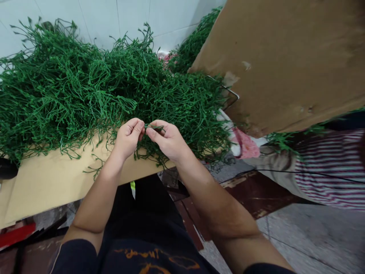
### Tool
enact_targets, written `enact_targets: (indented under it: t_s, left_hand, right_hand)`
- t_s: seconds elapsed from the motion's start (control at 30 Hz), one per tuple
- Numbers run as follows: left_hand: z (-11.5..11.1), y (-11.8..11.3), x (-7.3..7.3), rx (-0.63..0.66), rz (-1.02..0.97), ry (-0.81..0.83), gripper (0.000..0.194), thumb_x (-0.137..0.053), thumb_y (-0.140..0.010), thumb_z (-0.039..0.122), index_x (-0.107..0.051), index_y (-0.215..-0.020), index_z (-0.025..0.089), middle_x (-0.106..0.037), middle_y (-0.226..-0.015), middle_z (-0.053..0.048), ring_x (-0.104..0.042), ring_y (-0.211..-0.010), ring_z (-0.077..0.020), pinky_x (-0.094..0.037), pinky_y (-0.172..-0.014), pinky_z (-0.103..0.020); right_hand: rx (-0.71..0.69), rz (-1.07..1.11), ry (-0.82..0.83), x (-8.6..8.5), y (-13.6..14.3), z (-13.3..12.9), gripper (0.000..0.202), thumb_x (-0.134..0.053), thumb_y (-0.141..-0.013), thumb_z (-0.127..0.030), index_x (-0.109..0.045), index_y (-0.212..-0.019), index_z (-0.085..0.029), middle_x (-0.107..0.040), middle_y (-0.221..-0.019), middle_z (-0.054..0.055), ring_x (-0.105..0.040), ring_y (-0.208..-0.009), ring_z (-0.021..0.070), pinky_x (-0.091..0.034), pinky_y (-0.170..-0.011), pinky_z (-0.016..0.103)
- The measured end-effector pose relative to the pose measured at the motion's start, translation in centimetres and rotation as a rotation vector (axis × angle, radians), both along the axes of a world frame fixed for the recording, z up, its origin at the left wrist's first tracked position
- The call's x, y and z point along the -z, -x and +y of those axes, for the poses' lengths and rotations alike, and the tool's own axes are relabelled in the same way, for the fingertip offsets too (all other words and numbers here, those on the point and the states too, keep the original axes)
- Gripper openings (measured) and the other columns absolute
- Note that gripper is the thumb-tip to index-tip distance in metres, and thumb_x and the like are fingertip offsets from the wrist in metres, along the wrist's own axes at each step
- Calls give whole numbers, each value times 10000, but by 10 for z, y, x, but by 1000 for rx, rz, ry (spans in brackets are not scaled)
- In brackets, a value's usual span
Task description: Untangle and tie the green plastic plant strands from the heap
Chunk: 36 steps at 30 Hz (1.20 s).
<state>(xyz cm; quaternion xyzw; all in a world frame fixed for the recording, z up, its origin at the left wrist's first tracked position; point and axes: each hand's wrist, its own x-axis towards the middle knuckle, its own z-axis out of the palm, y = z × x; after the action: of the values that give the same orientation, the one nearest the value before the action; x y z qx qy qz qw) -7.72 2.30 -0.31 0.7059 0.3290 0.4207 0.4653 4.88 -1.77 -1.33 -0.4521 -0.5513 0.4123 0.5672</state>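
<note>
My left hand [129,137] and my right hand [165,139] meet at the near edge of a big heap of green plastic stems [114,83]. Both have their fingers pinched on a thin green stem [155,126] that runs between them and loops over the right fingers. The fingertips almost touch. Beneath the heap lies a tan cardboard sheet [57,182], with a small loose sprig [97,167] near my left forearm.
A large brown cardboard panel [285,57] stands at the right, beside a pink and white cloth [245,144]. Another person in a striped garment [330,167] is at the far right. White tiles [97,19] form the wall behind.
</note>
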Motion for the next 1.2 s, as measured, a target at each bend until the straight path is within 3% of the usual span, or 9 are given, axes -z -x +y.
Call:
enact_targets:
  t_s: [0.23, 0.4, 0.63, 0.7, 0.77, 0.83, 0.9, 1.0, 1.2]
  left_hand:
    - [1, -1, 8, -218, 186, -208, 301, -474, -833, 251, -382, -559, 167, -342, -523, 44, -315, -514, -69, -255, -520, -232]
    - [27, 20, 20, -473, 71, 42, 309, -462, -840, 205, -386, -543, 166, -324, -475, 58, -286, -461, -60, -239, -481, -211]
    - [8, 22, 4, -88, -155, 180, 273, -560, -787, 353, -480, -614, 158, -462, -540, 48, -404, -475, -32, -327, -476, -163]
    - [3, 18, 2, -49, -177, 219, 277, -568, -776, 379, -491, -628, 157, -484, -549, 45, -418, -479, -30, -325, -467, -159]
    - [1, 14, 1, -8, -162, 258, 279, -573, -770, 386, -493, -634, 156, -498, -552, 43, -429, -483, -32, -324, -464, -161]
    - [-1, 8, 2, 46, -126, 281, 281, -571, -773, 384, -491, -633, 154, -499, -549, 41, -426, -482, -36, -326, -470, -170]
    - [-4, 3, 3, 95, -98, 269, 280, -560, -783, 384, -492, -638, 154, -491, -550, 42, -412, -482, -40, -332, -484, -182]
    - [-6, 0, 4, 132, -66, 189, 276, -553, -789, 385, -491, -648, 155, -471, -579, 43, -395, -510, -46, -343, -520, -195]
    - [-12, 3, 7, 156, 0, 33, 305, -485, -837, 371, -463, -615, 162, -426, -577, 34, -411, -570, -69, -370, -593, -218]
  right_hand:
    - [-52, -170, -156, -9, 3, -19, 425, -491, -817, -499, -369, -575, -172, -332, -554, -34, -314, -531, 66, -277, -508, 230]
    - [-311, -342, -443, -31, 1, -51, 269, -446, -868, -261, -450, -618, -160, -440, -597, -1, -409, -612, 90, -349, -588, 246]
    - [697, -427, -182, -38, -70, -7, 173, -576, -795, -324, -550, -834, -157, -533, -714, 30, -471, -635, 107, -400, -627, 277]
    - [809, -606, -83, -44, -87, 2, 509, -676, -704, -355, -505, -1110, -99, -572, -1005, 146, -540, -883, 200, -426, -814, 382]
    - [860, -789, -106, -45, -89, 1, 889, -744, -602, -433, -354, -1291, -29, -429, -1266, 249, -432, -1153, 312, -328, -985, 489]
    - [766, -869, -251, -39, -74, -5, 889, -676, -655, -516, -325, -1324, -48, -355, -1347, 240, -324, -1263, 333, -262, -1044, 517]
    - [447, -806, -347, -26, -50, -13, 617, -523, -788, -524, -426, -1257, -136, -472, -1261, 171, -419, -1196, 279, -344, -999, 476]
    - [8, -637, -252, -4, -18, -17, 397, -429, -854, -485, -530, -1096, -187, -605, -995, 94, -561, -915, 198, -458, -816, 356]
    - [91, -433, -140, 2, -18, -22, 444, -419, -848, -531, -475, -594, -171, -414, -534, -10, -387, -516, 84, -329, -503, 234]
